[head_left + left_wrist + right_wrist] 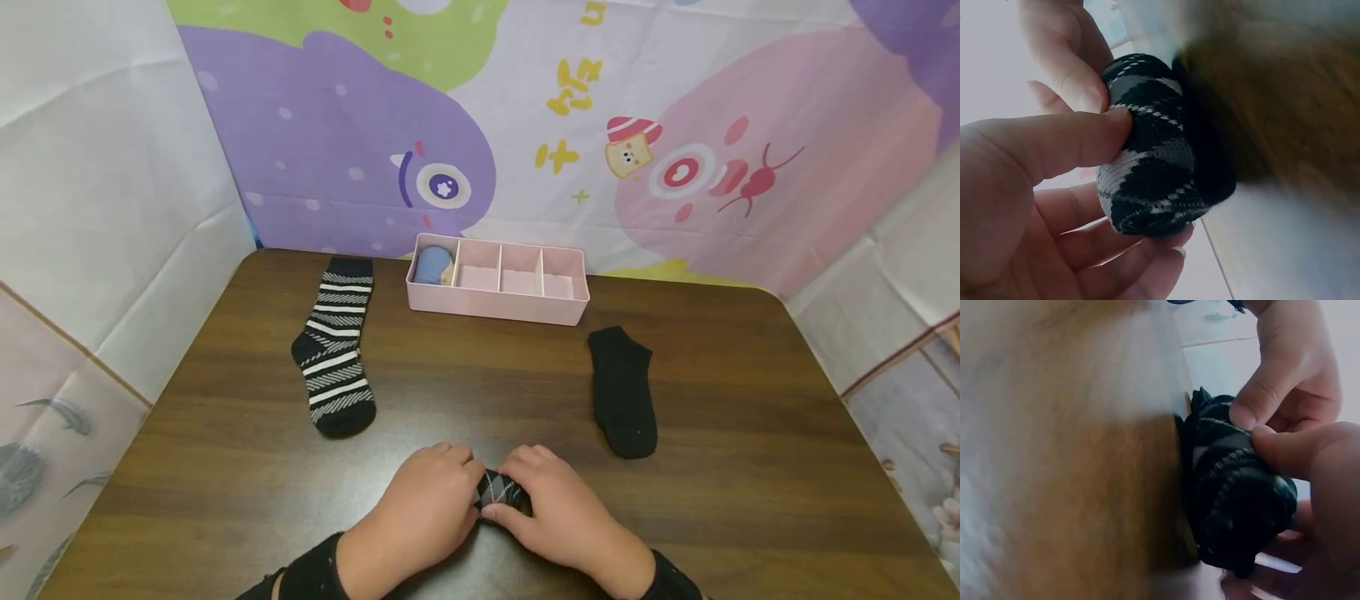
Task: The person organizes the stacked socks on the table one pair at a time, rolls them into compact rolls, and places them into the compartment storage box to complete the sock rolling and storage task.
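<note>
Both hands hold a rolled-up argyle sock (501, 490), black with grey diamonds and thin white lines, low over the front middle of the table. My left hand (429, 504) grips its left end; in the left wrist view the thumb lies on top of the roll (1147, 144) and the fingers curl beneath. My right hand (558, 512) grips the other end, its thumb close to the left thumb in the right wrist view, where the roll (1235, 481) shows a bunched dark end. A striped black-and-white sock (341, 350) lies flat at the left, a plain black ankle sock (624, 392) at the right.
A pink box (495, 304) with several compartments stands at the back of the brown table (480, 375). Its leftmost compartment holds a blue rolled item (432, 265). A cartoon-printed cloth (555, 192) hangs behind, with pale cloth on both sides.
</note>
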Motion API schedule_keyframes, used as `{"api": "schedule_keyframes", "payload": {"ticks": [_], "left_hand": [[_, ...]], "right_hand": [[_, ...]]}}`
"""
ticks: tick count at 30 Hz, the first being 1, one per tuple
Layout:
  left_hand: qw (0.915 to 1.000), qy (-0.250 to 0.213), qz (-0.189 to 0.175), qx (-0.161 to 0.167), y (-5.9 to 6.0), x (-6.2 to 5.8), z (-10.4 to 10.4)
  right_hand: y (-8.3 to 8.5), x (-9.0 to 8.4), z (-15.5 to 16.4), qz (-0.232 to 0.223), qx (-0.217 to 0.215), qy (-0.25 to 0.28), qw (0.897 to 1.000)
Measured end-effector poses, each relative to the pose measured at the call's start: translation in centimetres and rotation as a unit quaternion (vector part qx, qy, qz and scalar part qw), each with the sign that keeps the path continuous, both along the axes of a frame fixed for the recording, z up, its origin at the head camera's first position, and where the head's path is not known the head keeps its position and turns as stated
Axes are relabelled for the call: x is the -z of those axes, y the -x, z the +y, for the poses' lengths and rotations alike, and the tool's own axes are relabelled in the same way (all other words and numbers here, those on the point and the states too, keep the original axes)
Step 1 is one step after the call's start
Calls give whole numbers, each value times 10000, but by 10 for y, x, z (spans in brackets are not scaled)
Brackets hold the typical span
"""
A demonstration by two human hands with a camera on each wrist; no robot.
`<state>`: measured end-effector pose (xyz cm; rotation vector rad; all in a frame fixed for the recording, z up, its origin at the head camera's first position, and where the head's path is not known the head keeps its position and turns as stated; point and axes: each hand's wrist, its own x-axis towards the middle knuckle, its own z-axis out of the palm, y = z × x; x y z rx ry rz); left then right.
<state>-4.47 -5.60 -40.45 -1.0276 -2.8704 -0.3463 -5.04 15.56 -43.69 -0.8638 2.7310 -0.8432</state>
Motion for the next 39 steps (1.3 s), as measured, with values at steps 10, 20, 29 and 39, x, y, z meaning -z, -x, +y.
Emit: {"api": "schedule_keyframes", "payload": {"ticks": [10,20,29,39], "left_hand": [[9988,-99,-475,-77,8,6,-3],[9955,-209,-873,-316,7,8,-3],[9863,-749,-1315,-663,8,8,-1],[9726,-778,-1840,-1186,2,9,5]], "right_hand": [[-4,-1,-7,547,-65,134,9984],[-4,-1,-8,254,-82,-96,9996],[-2,-7,-3,720,112,283,9969],[-9,-18,-4,596,749,73,9954]]}}
